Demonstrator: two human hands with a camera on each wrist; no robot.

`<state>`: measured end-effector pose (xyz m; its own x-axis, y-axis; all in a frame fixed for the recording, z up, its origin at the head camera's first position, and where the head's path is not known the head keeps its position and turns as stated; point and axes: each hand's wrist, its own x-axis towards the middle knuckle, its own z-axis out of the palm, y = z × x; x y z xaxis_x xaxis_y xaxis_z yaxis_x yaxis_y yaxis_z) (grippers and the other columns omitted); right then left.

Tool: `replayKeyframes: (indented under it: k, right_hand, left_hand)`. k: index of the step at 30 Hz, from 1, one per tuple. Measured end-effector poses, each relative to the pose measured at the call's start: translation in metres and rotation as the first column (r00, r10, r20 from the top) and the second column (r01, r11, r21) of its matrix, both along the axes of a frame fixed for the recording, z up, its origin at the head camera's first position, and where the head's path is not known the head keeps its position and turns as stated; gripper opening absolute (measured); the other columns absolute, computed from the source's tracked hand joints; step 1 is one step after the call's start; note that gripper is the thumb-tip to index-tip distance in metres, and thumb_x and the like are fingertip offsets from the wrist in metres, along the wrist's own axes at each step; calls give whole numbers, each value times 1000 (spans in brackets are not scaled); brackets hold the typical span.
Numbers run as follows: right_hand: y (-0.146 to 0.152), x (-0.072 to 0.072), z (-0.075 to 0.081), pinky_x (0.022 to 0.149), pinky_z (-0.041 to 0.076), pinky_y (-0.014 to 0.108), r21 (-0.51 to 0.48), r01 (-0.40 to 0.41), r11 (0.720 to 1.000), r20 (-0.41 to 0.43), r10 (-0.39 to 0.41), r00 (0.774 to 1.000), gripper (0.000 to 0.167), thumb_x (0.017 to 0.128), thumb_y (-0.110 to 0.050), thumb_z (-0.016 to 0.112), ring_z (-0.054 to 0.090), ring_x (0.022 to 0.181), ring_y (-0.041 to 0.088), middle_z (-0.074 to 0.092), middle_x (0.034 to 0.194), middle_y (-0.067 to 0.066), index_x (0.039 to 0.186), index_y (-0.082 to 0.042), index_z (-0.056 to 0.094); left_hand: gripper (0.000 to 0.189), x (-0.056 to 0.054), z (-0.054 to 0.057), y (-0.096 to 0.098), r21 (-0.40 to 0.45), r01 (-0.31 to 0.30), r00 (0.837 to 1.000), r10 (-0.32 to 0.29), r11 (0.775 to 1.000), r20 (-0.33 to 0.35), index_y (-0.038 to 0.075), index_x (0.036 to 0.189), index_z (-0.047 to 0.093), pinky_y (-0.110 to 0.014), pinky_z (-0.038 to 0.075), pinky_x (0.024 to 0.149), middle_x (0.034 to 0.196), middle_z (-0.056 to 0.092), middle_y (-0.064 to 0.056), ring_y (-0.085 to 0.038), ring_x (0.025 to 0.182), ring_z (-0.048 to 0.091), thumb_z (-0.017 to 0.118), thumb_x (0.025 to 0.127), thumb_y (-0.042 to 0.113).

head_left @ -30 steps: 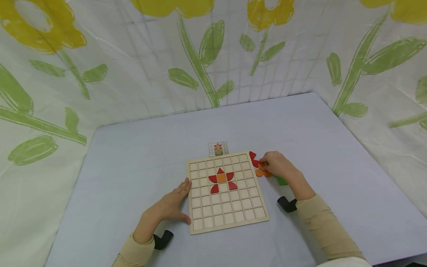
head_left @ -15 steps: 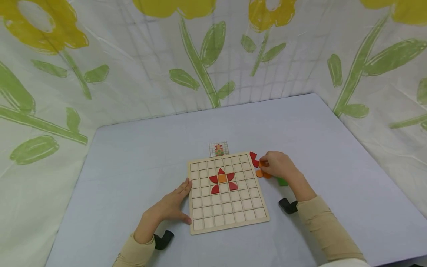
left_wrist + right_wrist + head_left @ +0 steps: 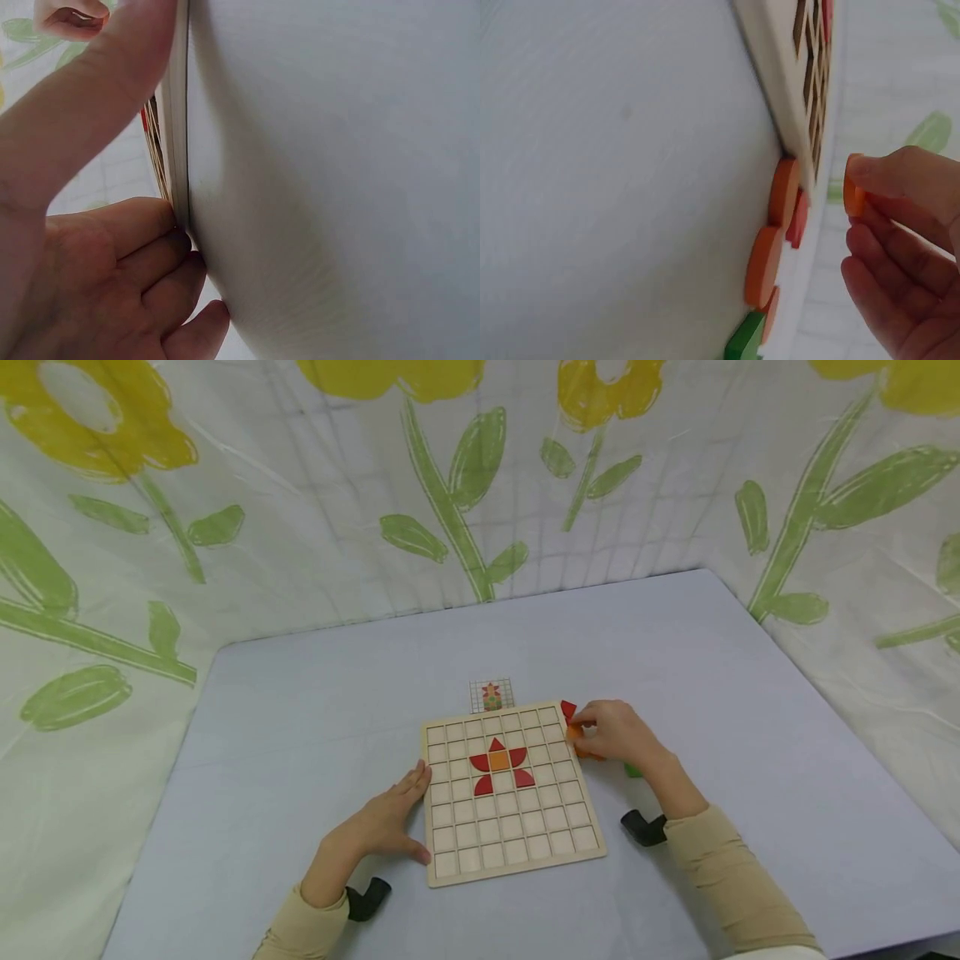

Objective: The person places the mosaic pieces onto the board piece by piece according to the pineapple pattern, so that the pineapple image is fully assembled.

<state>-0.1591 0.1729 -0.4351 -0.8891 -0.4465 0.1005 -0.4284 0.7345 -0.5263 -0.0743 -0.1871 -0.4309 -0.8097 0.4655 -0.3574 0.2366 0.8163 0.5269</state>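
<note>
My right hand (image 3: 618,733) pinches an orange disc (image 3: 851,185) between thumb and fingers, raised above the table by the right edge of a wooden grid board (image 3: 517,821). More orange discs (image 3: 763,266) lie below it on the table, with a green piece (image 3: 744,337) beside them. My left hand (image 3: 382,822) rests along the board's left edge, thumb and fingertips against the frame. On the board, an orange square (image 3: 498,761) has a red triangle (image 3: 496,744) above it and several red curved pieces (image 3: 483,786) around it.
Just behind the board lies a small grid card (image 3: 491,696) printed with a coloured pattern. Red pieces (image 3: 567,708) lie by the board's far right corner. A flowered curtain (image 3: 322,527) hangs beyond the table (image 3: 300,718).
My right hand has moved slightly left toward the board's edge, lifting an orange disc from the pile. The left hand and the board have stayed in place.
</note>
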Motion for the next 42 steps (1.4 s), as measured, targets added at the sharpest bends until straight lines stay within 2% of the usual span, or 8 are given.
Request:
replayKeyframes:
  k: [6, 9, 13, 18, 22, 29, 36, 42]
  right_hand:
    - [-14, 4, 5, 63, 49, 28, -18, -88, 996, -20, 88, 996, 17, 78, -6, 77, 59, 74, 20, 69, 85, 4, 94, 0, 76]
    - [-20, 6, 7, 65, 52, 28, -26, -121, 992, -17, 121, 993, 18, 78, -8, 79, 63, 76, 19, 71, 87, 5, 94, 0, 76]
    - [-29, 8, 9, 71, 56, 30, -41, -160, 986, 7, 161, 987, 18, 79, -9, 80, 68, 82, 18, 73, 91, 5, 94, -1, 77]
    - [-37, 10, 9, 69, 57, 26, -75, -214, 974, 26, 217, 976, 16, 79, -8, 79, 69, 79, 18, 73, 91, 6, 94, -1, 77]
    - [-45, 13, 11, 69, 56, 25, -87, -236, 968, 80, 243, 967, 17, 78, -6, 78, 68, 79, 16, 73, 92, 7, 94, 0, 77]
    - [-60, 16, 11, 65, 51, 18, -28, -301, 953, 79, 302, 950, 14, 79, -7, 75, 62, 74, 9, 71, 86, 2, 92, -3, 78]
    - [-73, 18, 9, 60, 45, 17, 48, -356, 933, 52, 354, 934, 15, 77, -9, 80, 51, 66, 5, 66, 77, -3, 90, -4, 78]
    - [-84, 20, 7, 59, 44, 17, 54, -395, 917, 96, 389, 916, 5, 80, -8, 76, 48, 63, 5, 61, 71, -5, 83, -4, 75]
  left_hand:
    - [119, -1, -1, 0, -10, 1, 1000, -1, 1000, -5, -10, 150, 20, -56, 23, 113, 158, 14, -26, -42, 143, 19, 92, 62, 27]
    - [119, -1, -1, 0, -13, 2, 1000, -2, 1000, -7, -10, 150, 20, -57, 24, 113, 158, 14, -26, -42, 143, 19, 92, 62, 27]
    - [119, 0, -1, 0, -9, 1, 1000, -1, 1000, -7, -11, 149, 21, -57, 24, 113, 157, 14, -26, -42, 143, 20, 92, 61, 27]
    - [119, 0, -1, 0, -2, 4, 1000, -4, 1000, -7, -11, 149, 21, -57, 25, 112, 157, 15, -27, -43, 143, 20, 92, 61, 27]
    - [119, 1, 0, -1, -7, 6, 1000, -6, 1000, -8, -11, 149, 21, -57, 25, 112, 157, 15, -27, -43, 143, 20, 92, 61, 27]
    - [119, 0, 1, -1, 2, 5, 1000, -5, 1000, -5, -12, 149, 20, -58, 24, 112, 157, 14, -27, -43, 143, 20, 92, 61, 27]
    - [120, 1, 2, -1, 6, 4, 1000, -4, 1000, -1, -11, 149, 20, -57, 24, 112, 157, 14, -27, -43, 143, 19, 92, 61, 27]
    - [120, 0, 1, -1, 2, 3, 1000, -3, 1000, -2, -11, 149, 21, -57, 24, 112, 157, 15, -27, -43, 143, 19, 92, 61, 27]
